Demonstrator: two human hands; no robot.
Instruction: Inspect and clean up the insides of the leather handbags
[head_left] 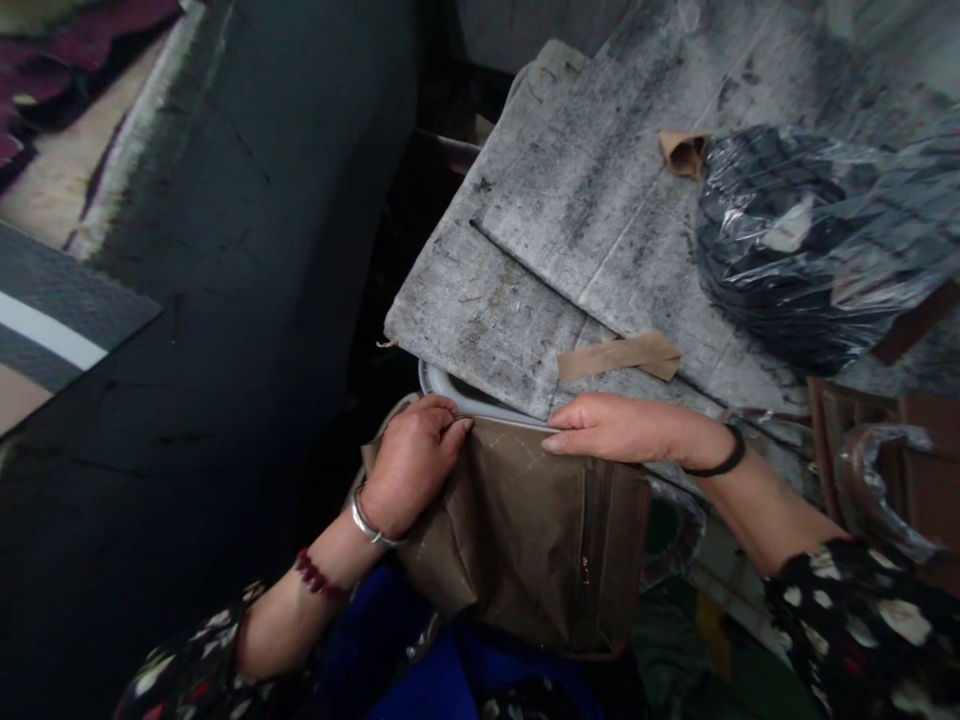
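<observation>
A brown handbag (525, 530) rests on my lap, its brown fabric side with a zipped pocket toward me. My left hand (418, 455) pinches the bag's top edge at the left, thumb along the fabric. On the right part of the same edge, my right hand (622, 428) grips with thumb and fingers pressed together. A pale rounded rim (480, 402) shows just behind the edge between my hands; I cannot tell what it belongs to. At the bag's right side a plastic-wrapped handle (679, 535) sticks out.
Grey, worn boards (517, 300) lie ahead, with brown strips (619, 357) on them. A clear plastic bag of dark material (795, 250) sits at right, near another brown bag (862, 450) with a wrapped handle. A dark panel (262, 250) rises on the left.
</observation>
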